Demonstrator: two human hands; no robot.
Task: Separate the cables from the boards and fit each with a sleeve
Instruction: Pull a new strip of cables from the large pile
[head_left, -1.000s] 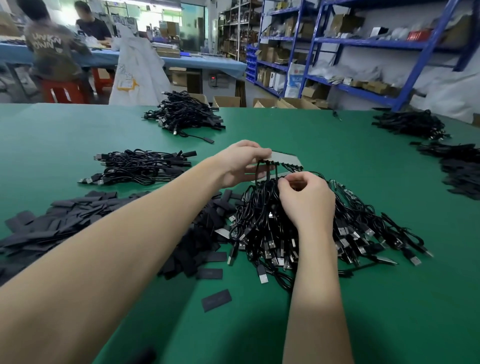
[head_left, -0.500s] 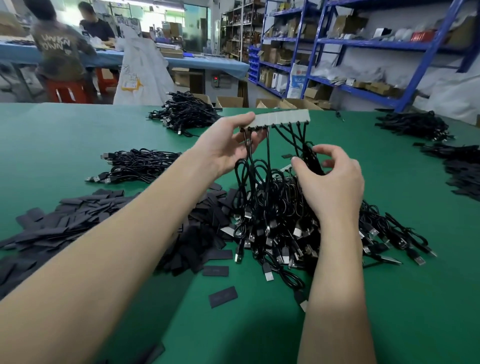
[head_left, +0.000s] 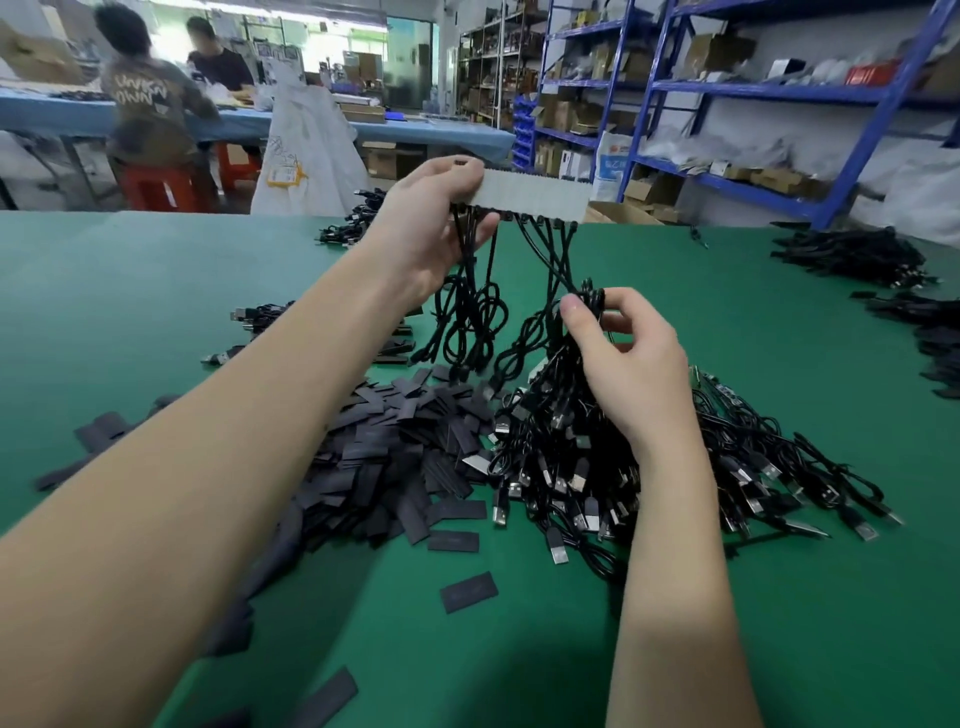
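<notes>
My left hand (head_left: 436, 228) grips the left end of a pale grey board strip (head_left: 540, 195), held up above the table. Several black cables (head_left: 472, 322) hang from its lower edge in loops. My right hand (head_left: 623, 358) pinches some of those hanging cables (head_left: 587, 299) lower down, over a big tangled pile of black USB cables (head_left: 649, 467). Left of that pile lies a heap of flat black sleeves (head_left: 395, 457), with a few loose ones nearer me (head_left: 467, 592).
The green table (head_left: 779, 623) carries more cable bundles at far left (head_left: 249, 317), far centre (head_left: 353, 228) and right (head_left: 852, 254). Blue shelving (head_left: 779, 93) stands behind. Two people sit at a blue table at the back left (head_left: 150, 119).
My left hand has lifted the board strip from the pile up to chest height, its cables trailing. My right hand rose from the pile and now pinches the hanging cables.
</notes>
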